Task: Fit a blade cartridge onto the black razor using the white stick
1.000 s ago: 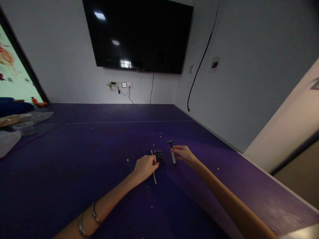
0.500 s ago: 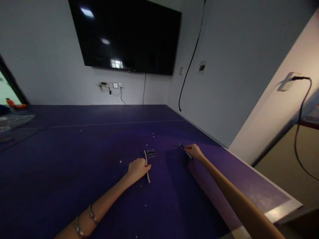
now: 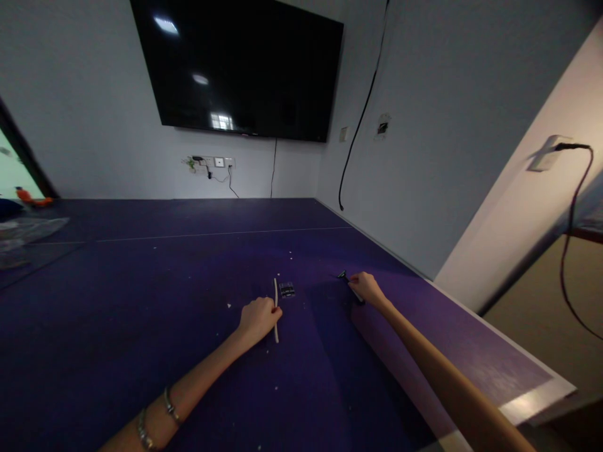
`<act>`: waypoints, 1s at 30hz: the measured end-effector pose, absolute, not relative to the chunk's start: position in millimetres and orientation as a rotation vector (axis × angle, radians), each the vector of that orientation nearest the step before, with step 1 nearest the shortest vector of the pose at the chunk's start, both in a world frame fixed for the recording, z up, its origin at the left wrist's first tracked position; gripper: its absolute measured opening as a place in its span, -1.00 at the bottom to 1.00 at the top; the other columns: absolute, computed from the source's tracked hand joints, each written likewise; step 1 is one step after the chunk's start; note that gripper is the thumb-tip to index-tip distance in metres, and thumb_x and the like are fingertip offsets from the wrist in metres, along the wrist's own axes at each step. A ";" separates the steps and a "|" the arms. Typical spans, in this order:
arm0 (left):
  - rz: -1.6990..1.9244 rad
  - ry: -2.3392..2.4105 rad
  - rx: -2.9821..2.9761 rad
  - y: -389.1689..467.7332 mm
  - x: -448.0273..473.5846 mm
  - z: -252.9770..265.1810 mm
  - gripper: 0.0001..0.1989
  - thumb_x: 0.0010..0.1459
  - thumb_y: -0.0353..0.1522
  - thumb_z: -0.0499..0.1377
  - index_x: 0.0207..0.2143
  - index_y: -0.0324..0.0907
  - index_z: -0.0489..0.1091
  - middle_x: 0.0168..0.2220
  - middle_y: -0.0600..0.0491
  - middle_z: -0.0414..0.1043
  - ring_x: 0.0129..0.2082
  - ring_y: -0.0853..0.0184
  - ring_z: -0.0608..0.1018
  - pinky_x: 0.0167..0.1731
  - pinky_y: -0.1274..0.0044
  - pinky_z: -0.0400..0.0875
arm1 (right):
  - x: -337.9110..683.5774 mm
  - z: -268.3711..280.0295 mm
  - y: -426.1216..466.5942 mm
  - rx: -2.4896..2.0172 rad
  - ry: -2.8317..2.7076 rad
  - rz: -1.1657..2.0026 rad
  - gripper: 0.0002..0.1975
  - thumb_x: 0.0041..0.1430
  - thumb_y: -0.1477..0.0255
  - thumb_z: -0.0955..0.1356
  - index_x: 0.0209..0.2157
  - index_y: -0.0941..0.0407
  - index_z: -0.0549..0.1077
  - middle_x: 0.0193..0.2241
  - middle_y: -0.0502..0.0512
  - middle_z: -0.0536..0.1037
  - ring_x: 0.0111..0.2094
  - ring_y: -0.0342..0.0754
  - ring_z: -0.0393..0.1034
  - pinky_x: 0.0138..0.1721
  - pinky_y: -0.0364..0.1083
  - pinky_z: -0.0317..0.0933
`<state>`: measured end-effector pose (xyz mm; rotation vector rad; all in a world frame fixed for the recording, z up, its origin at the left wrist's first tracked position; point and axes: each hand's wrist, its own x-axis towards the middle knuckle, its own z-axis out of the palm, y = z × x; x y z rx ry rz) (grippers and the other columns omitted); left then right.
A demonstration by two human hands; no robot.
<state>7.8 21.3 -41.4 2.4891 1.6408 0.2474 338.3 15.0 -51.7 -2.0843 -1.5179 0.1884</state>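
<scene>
left hand (image 3: 258,319) closed round the middle of a thin pale stick (image 3: 276,295), both ends sticking out. small dark pack (image 3: 287,290) just beside its far end, on purple tabletop (image 3: 141,314). right hand (image 3: 368,290) pinches a razor (image 3: 357,295), tilted; touching down or not, cannot tell. wide purple stretch between hands. pale border (image 3: 532,400) well right of both.

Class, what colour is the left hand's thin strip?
Off-white; the thin strip shows in the head view.
</scene>
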 end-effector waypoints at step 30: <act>0.837 1.215 2.675 21.1 26.8 -32.4 -0.84 0.14 -0.32 0.03 -0.32 -0.19 0.35 -0.23 -0.02 0.35 -0.14 0.25 0.37 -0.11 0.43 0.30 | 305.2 -21.9 2.8 -1.662 -1.290 0.553 -0.64 0.03 0.23 0.28 -0.36 0.22 0.55 -0.42 0.17 0.57 -0.45 -0.07 0.45 -0.48 -0.17 0.30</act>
